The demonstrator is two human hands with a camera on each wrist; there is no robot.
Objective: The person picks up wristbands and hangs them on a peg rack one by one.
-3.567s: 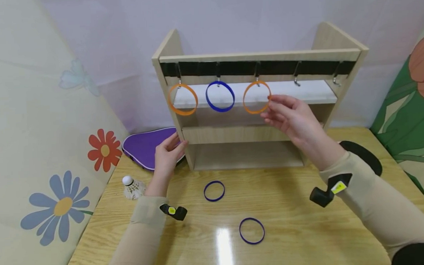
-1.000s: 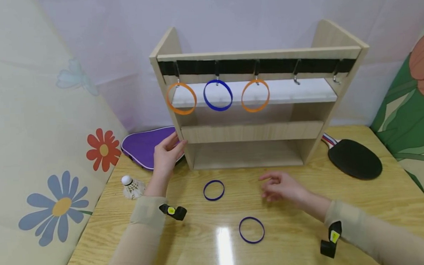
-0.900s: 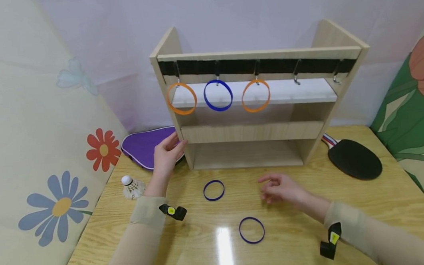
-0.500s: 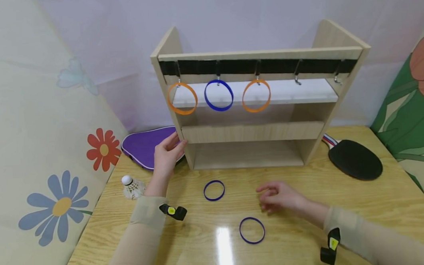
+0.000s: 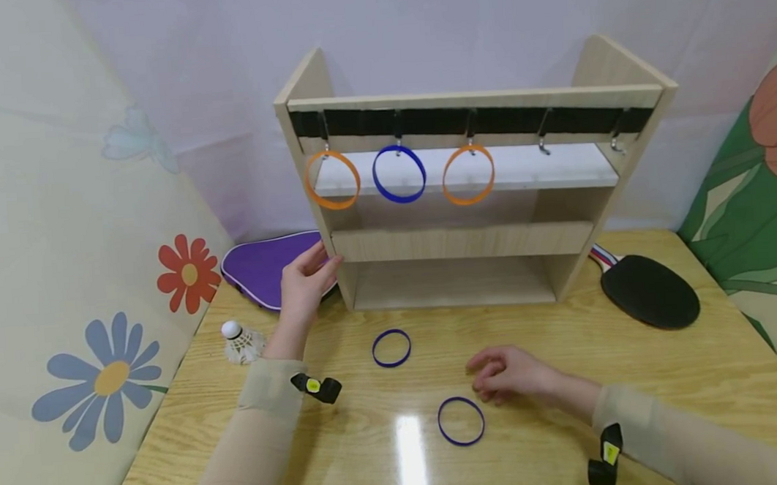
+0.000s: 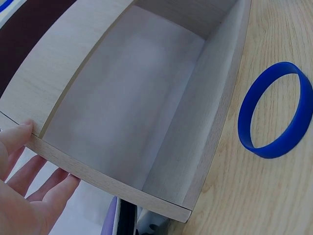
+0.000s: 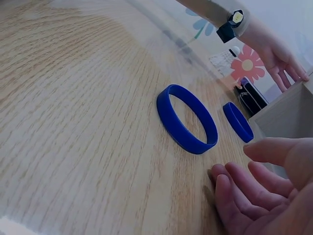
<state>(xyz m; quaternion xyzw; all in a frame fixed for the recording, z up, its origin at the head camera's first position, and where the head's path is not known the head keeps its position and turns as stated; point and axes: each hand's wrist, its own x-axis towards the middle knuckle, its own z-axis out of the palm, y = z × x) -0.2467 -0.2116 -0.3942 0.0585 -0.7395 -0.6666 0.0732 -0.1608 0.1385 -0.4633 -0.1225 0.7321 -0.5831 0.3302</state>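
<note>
My left hand (image 5: 305,280) holds the left side panel of a small wooden shelf (image 5: 461,242), thumb at its front edge and fingers along the outside. Two blue silicone wristbands lie on the table: a nearer wristband (image 7: 172,122) and a farther wristband (image 6: 247,110) close to the shelf. Just above the table, my right hand (image 5: 510,371) hovers beside the nearer one, fingers loosely bent and holding nothing. From the shelf's hooks hang an orange wristband (image 5: 313,195), a blue wristband (image 5: 399,198) and another orange wristband (image 5: 468,201); the two rightmost hooks (image 5: 544,146) carry none.
A shuttlecock (image 5: 242,343) stands left of my left forearm. Behind that hand lies a purple racket case (image 5: 258,271), partly hidden by the shelf. A black table tennis paddle (image 5: 651,291) rests on the wooden table (image 5: 700,395) at the right.
My right hand has let go of the third hanging wristband, an orange one, and come down to the table, then drifted nearer to the front blue wristband. My left hand stays put.
</note>
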